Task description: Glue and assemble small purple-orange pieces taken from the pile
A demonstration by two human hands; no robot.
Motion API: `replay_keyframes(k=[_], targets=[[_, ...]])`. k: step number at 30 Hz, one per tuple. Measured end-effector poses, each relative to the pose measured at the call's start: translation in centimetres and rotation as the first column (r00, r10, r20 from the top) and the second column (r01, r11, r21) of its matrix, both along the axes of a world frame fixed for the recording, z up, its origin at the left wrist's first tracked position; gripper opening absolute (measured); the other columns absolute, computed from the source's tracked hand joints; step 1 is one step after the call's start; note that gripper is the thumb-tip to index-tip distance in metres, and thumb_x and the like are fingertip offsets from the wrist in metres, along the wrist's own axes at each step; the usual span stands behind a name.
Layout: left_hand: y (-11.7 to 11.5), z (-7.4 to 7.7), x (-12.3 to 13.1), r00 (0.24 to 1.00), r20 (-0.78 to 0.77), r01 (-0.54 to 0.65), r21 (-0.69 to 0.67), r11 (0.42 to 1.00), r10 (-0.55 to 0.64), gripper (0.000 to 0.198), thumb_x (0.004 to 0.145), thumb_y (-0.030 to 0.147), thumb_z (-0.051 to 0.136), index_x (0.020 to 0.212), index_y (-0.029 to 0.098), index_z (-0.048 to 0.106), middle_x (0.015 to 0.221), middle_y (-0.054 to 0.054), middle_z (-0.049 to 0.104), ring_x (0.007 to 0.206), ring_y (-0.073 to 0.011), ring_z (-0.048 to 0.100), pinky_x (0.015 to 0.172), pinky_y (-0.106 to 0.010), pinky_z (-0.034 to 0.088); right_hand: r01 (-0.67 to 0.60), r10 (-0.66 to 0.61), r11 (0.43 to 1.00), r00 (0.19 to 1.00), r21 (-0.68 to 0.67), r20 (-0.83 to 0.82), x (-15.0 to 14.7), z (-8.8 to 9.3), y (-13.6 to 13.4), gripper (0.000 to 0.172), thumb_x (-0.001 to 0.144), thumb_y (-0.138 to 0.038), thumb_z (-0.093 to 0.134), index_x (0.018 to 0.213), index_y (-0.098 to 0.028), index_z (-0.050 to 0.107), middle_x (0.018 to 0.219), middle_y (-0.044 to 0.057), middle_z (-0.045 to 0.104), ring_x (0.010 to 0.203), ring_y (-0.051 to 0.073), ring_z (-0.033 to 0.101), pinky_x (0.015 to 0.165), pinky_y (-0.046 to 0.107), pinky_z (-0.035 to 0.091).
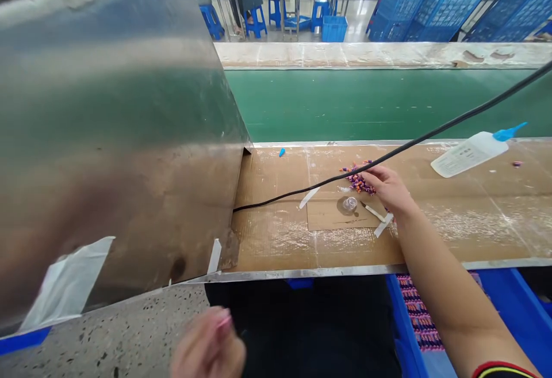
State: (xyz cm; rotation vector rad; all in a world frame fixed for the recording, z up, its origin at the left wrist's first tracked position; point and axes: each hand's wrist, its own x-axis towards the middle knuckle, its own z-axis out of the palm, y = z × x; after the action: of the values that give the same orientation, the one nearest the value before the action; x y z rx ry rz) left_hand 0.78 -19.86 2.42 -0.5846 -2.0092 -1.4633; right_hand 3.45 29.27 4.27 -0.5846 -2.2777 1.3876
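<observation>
My left hand (pixel 209 343) is low in the view, in front of the table edge. It is blurred and closed, with a pinkish spot at the fingertips; what it holds, if anything, I cannot make out. My right hand (pixel 390 188) reaches over the cardboard-covered bench, its fingertips pinched together at a pile of small purple and orange pieces (pixel 360 182). Whatever is between those fingers is hidden. Close by are a small clear glass jar (pixel 350 203) and a thin brush-like tool (pixel 373 212) with a pale handle, on a taped cardboard sheet (pixel 323 217).
A black cable (pixel 302 190) crosses over the bench. A white bottle with a blue nozzle (pixel 472 152) lies at right; a blue cap (pixel 282 152) is further left. Behind runs a green belt (pixel 345 102). A metal housing (pixel 129 136) rises at left. Blue trays (pixel 500 297) sit below.
</observation>
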Motion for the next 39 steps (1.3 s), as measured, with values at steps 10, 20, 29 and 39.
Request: replay_keyframes(k=[10,20,29,39], targets=[[17.7,1.0,1.1,0.73,0.423,0.424,0.337,0.841,-0.537,0.02,0.102,0.031,0.07,0.111,0.022,0.085,0.089,-0.007,0.073,0.066,-0.0119,0.069,0.061,-0.02,0.06,-0.171,0.109,0.912,0.977,0.374,0.182,3.8,1.9,-2.7,0.029,0.096,-0.049,0.065,0.093,-0.024,0.08,0.08,0.004,0.077,0.061,0.017,0.063,0.062,0.03,0.055],[20.6,-1.5,-0.1,0.565,0.55,0.327,0.536,0.779,-0.615,0.038,0.095,0.051,0.078,0.115,0.02,0.084,0.095,-0.008,0.07,0.07,-0.012,0.069,0.069,-0.026,0.065,-0.232,0.155,0.714,0.973,0.661,0.174,3.9,2.5,-3.3,0.023,0.1,-0.032,0.057,0.093,-0.025,0.078,0.087,0.007,0.078,0.083,0.023,0.072,0.075,0.035,0.059],[20.7,-1.8,0.2,0.463,0.625,0.245,0.591,0.769,-0.628,0.05,0.086,0.058,0.086,0.114,0.016,0.083,0.091,-0.009,0.073,0.072,-0.0151,0.071,0.069,-0.029,0.066,0.527,-0.174,0.564,0.829,0.636,-0.532,5.9,4.9,-8.2,0.012,0.099,-0.022,0.07,0.107,-0.026,0.077,0.093,0.005,0.08,0.072,0.02,0.071,0.066,0.034,0.056],[20.7,-1.6,-0.1,0.544,0.522,0.329,0.588,0.739,-0.657,0.033,0.087,0.051,0.086,0.09,0.018,0.083,0.084,-0.007,0.072,0.065,-0.0135,0.07,0.06,-0.026,0.063,0.711,-0.195,0.547,0.622,0.442,-0.758,6.1,4.2,-11.3,0.035,0.096,-0.013,0.072,0.126,-0.031,0.077,0.097,0.005,0.077,0.08,0.025,0.072,0.071,0.04,0.055]])
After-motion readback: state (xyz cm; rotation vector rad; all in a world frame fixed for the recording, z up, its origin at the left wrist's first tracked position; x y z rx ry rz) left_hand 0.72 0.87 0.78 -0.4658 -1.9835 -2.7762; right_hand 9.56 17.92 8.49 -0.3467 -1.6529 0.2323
